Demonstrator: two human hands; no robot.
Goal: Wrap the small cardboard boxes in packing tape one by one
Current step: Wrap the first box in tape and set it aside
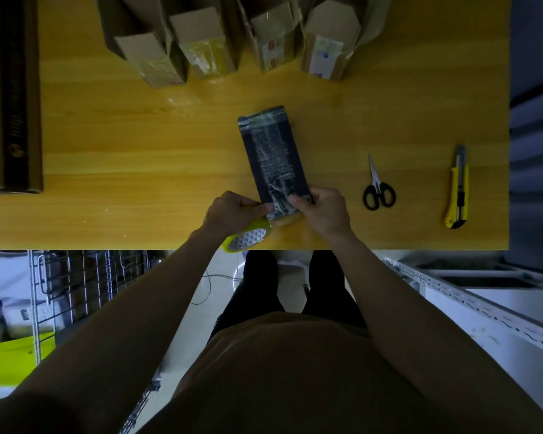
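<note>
- Already well covered, the dark box [275, 161] lies flat on the table [138, 136], its near end held between both hands; shiny, wrinkled tape runs along its top face from the far end down to the grip.
- At that near end the right hand [325, 211] has fingers and thumb curled on the box corner, pressing the tape down, while the left hand [232, 211] pinches the tape at the opposite corner with the tape roll [248, 238] tucked just under it.
- By my reading, this box is near its last passes; the tape seems not yet cut from the roll, though that join is hidden.
- Beyond the box, away from the grip, four brown boxes [229, 39] stand in a row; some show tape, how complete I cannot tell.
- Right of the grip lie scissors [378, 189], and farther out a utility knife [456, 189], both untouched.
</note>
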